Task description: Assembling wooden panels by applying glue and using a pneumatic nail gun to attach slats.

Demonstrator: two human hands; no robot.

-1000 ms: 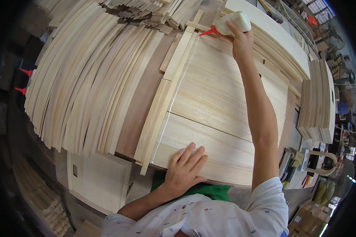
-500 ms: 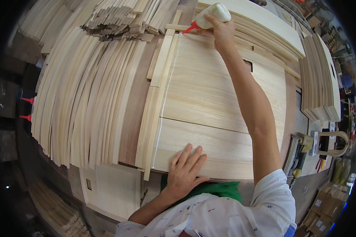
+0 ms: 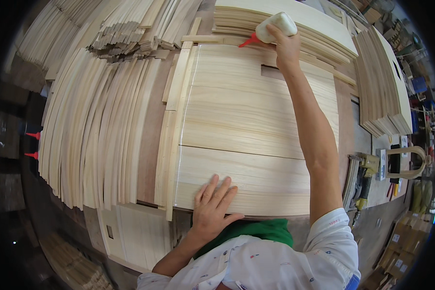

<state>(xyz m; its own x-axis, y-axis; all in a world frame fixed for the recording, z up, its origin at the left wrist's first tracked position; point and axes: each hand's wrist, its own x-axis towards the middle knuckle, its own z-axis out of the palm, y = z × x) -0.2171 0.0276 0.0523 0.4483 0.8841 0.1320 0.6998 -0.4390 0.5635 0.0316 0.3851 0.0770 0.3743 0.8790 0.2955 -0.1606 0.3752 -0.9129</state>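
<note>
A white glue bottle [image 3: 276,26] with a red nozzle is being gripped by the right hand [image 3: 286,47] near the top centre of the frame, the fingers being wrapped closed around the bottle's body. The bottle is being held tilted, above and to the left of the hand, with its red tip pointing down-left at the far edge of a pale wooden panel [image 3: 246,116] that fills the middle of the frame. The tip is being kept just at a thin wooden strip [image 3: 212,38] lying along that top edge.

The left hand [image 3: 213,208] is being pressed flat on the near edge of the panel, in the lower centre of the frame, with fingers spread apart and nothing held in it. The two hands are being kept well apart, at opposite edges of the panel.

A narrow slat [image 3: 178,92] is being seen along the panel's left side. Rows of thin slats [image 3: 92,135] are lying across the left of the frame, and a stack of boards [image 3: 382,92] is lying at the upper right.
</note>
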